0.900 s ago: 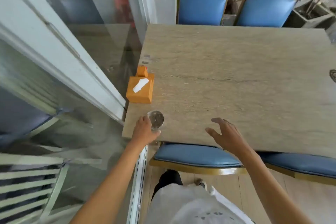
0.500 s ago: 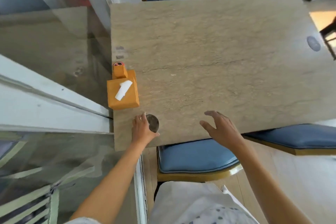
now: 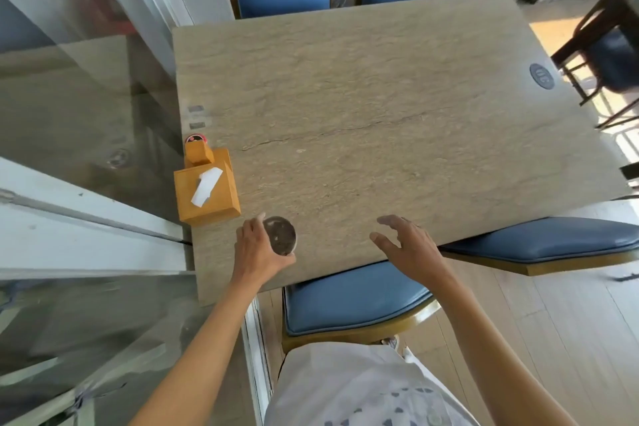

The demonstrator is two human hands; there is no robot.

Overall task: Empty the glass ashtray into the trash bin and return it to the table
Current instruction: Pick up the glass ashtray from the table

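A small round glass ashtray (image 3: pixel 280 234) with dark residue inside sits near the front left corner of the stone-topped table (image 3: pixel 380 107). My left hand (image 3: pixel 257 252) curls around its left and near side, thumb and fingers on the rim. My right hand (image 3: pixel 411 245) hovers over the table's front edge to the right, fingers spread, holding nothing. No trash bin is in view.
An orange wooden tissue box (image 3: pixel 207 194) with a small orange holder behind it stands just left of the ashtray. Blue padded chairs (image 3: pixel 352 297) are tucked at the front and back. A glass wall (image 3: pixel 86 114) runs along the table's left side.
The camera has tilted to look more steeply down on the table. My left hand stays on the ashtray at about the same spot; my right hand remains open above the front edge.
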